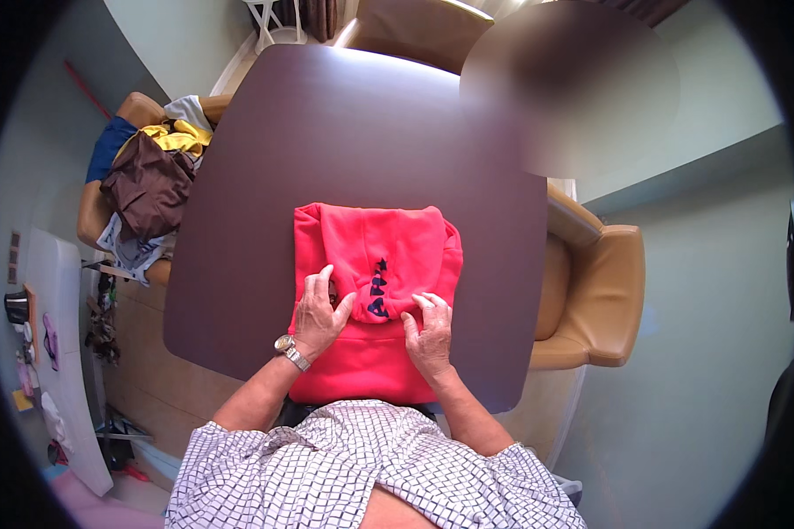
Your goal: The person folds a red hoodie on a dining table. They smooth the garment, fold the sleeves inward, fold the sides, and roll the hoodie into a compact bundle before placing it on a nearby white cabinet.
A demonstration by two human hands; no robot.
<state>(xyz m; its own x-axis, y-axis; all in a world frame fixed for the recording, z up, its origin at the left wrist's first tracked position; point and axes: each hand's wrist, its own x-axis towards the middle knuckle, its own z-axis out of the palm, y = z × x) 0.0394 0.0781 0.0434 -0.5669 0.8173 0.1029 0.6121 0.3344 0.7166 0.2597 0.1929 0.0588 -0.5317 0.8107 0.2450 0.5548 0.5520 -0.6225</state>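
Observation:
A red sweatshirt [387, 231], apparently a hoodie, lies folded on the dark table [251, 264] in front of me. Its upper part forms a flap with dark lettering and a small star, and its lower part reaches the table's near edge. My left hand [319, 314], with a metal watch [291, 352] on the wrist, rests on the left side of the cloth, thumb and fingers apart. On the right, my right hand [430, 337] touches the flap near its lower edge, fingers bent and the thumb apart.
Leather chairs stand around the table, one at the right [602, 297] and one behind its far edge [423, 30]. Brown, yellow and other clothes [152, 185] are heaped on the left chair. A white table [63, 350] with small items stands farther left. A blurred patch covers the upper right.

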